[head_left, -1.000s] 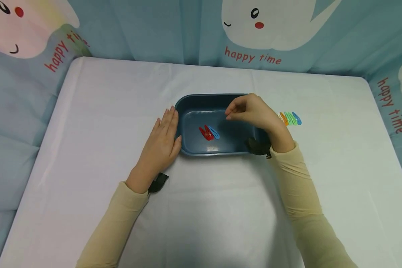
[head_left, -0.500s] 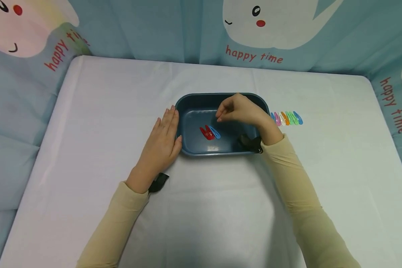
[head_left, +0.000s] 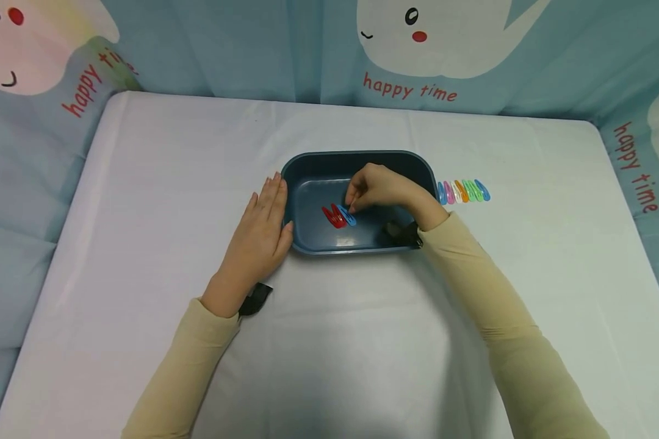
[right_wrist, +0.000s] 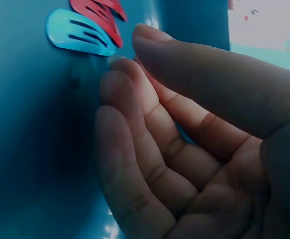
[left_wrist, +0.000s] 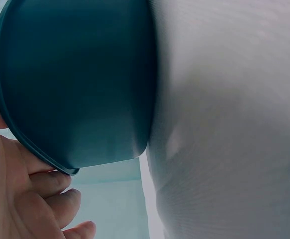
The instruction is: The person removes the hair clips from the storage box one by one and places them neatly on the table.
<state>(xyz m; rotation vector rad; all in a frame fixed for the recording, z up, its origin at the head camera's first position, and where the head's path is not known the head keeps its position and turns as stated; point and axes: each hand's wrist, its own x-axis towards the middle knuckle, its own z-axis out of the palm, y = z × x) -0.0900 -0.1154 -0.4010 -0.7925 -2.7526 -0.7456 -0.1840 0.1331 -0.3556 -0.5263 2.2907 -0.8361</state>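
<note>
A dark blue rectangular tray (head_left: 362, 251) stands on the white-covered table. Inside lie red hair clips (head_left: 334, 216) and, just right of them, a blue hair clip (head_left: 349, 217). My right hand (head_left: 381, 188) reaches down into the tray with bent fingers at the blue clip. In the right wrist view, the fingertips (right_wrist: 117, 82) are beside the clip's narrow end, and the thumb stands slightly apart from them. Whether they touch the clip is unclear. My left hand (head_left: 255, 235) rests with extended fingers against the tray's left end; its fingers meet the rim in the left wrist view.
Right of the tray, a row of several hair clips (head_left: 464, 191) in blue, pink, white, orange and green lies on the table (head_left: 549, 256). A light blue curtain (head_left: 241, 49) with cartoon prints hangs along the far edge and both sides.
My right hand has moved left and lower within the tray, to the blue hair clip. The row of clips has come fully into view. The left hand keeps its place at the tray.
</note>
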